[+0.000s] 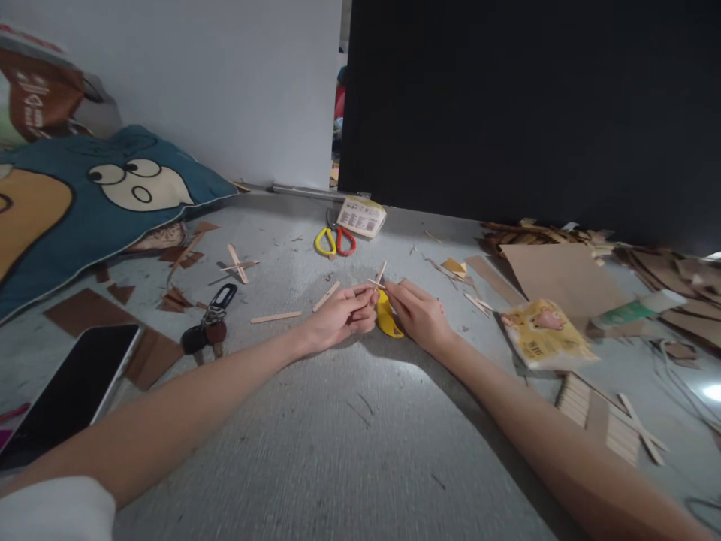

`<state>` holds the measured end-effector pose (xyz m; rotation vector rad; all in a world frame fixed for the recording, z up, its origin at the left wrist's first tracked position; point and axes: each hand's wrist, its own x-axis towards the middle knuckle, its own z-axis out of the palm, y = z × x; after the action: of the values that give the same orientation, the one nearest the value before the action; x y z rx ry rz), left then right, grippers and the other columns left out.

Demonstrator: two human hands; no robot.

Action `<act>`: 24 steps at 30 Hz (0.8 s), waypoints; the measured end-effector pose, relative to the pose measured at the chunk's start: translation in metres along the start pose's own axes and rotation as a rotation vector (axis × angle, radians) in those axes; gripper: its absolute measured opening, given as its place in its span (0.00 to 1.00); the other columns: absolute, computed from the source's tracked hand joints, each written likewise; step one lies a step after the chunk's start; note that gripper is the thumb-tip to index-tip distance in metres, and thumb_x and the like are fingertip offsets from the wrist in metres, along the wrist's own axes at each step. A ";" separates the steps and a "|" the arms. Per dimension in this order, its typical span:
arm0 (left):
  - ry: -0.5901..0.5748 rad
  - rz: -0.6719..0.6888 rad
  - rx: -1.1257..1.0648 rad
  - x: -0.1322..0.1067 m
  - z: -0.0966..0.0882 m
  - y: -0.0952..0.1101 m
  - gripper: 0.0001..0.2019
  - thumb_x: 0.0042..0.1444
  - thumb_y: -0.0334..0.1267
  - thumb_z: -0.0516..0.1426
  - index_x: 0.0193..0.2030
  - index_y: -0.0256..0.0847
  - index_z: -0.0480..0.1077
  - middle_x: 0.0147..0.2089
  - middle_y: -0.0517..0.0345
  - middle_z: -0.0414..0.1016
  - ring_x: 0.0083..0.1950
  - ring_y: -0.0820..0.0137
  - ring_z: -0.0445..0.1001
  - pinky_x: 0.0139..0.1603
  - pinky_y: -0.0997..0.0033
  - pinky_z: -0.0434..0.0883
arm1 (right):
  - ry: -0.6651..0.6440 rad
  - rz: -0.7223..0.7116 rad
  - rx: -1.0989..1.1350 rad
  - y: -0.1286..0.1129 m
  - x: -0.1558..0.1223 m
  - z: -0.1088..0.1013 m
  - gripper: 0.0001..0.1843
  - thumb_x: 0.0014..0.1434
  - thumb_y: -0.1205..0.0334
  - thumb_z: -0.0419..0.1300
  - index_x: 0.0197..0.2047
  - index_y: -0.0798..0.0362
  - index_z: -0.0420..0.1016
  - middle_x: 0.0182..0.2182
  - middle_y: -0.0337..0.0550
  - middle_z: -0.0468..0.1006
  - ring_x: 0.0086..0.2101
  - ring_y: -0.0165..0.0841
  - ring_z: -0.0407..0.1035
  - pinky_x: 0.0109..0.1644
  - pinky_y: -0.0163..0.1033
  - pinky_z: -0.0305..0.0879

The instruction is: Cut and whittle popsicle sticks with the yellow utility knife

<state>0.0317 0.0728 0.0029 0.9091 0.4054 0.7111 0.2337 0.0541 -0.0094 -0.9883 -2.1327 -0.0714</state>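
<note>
My left hand (342,315) and my right hand (417,313) meet at the middle of the grey floor, fingers closed in a pinch on small crossed wooden sticks (379,279) held between them. A yellow object (388,318) lies on the floor right under the two hands; I cannot make out what it is. Loose wooden sticks (276,317) lie just left of my left hand.
Scissors with yellow and red handles (336,240) and a small packet (361,216) lie beyond the hands. A phone (73,391) and keys (206,330) sit at left, near a blue cushion (84,203). Cardboard scraps (563,274), a yellow bag (544,334) and a stick panel (602,417) lie right.
</note>
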 end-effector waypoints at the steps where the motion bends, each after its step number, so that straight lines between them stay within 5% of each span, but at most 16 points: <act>1: -0.002 -0.008 -0.020 0.000 0.001 0.000 0.13 0.73 0.36 0.54 0.34 0.38 0.66 0.21 0.70 0.52 0.19 0.80 0.49 0.23 0.80 0.55 | -0.001 0.004 0.010 0.000 0.000 0.000 0.21 0.80 0.57 0.45 0.51 0.53 0.79 0.29 0.42 0.71 0.28 0.31 0.64 0.31 0.35 0.59; 11: 0.080 0.090 0.156 0.006 -0.006 -0.013 0.14 0.69 0.41 0.61 0.34 0.39 0.66 0.25 0.70 0.54 0.21 0.81 0.50 0.22 0.81 0.51 | -0.072 0.083 0.039 -0.003 -0.001 -0.003 0.23 0.80 0.55 0.44 0.53 0.52 0.80 0.31 0.45 0.74 0.29 0.32 0.67 0.32 0.35 0.61; 19: 0.019 0.070 0.165 0.006 -0.005 -0.013 0.19 0.65 0.49 0.64 0.33 0.41 0.63 0.23 0.71 0.53 0.21 0.80 0.51 0.22 0.80 0.52 | 0.000 0.059 0.036 -0.001 -0.002 0.004 0.22 0.79 0.56 0.45 0.52 0.52 0.81 0.30 0.43 0.72 0.30 0.32 0.68 0.34 0.34 0.65; 24: 0.110 0.163 0.178 0.006 -0.001 -0.011 0.17 0.63 0.49 0.65 0.35 0.40 0.67 0.26 0.69 0.58 0.22 0.79 0.55 0.22 0.78 0.55 | 0.134 0.098 0.113 0.002 -0.003 0.006 0.20 0.78 0.56 0.48 0.50 0.50 0.82 0.30 0.41 0.75 0.30 0.32 0.70 0.37 0.35 0.67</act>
<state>0.0398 0.0729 -0.0066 1.0830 0.5016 0.8875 0.2325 0.0561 -0.0162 -0.9920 -1.9420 0.0297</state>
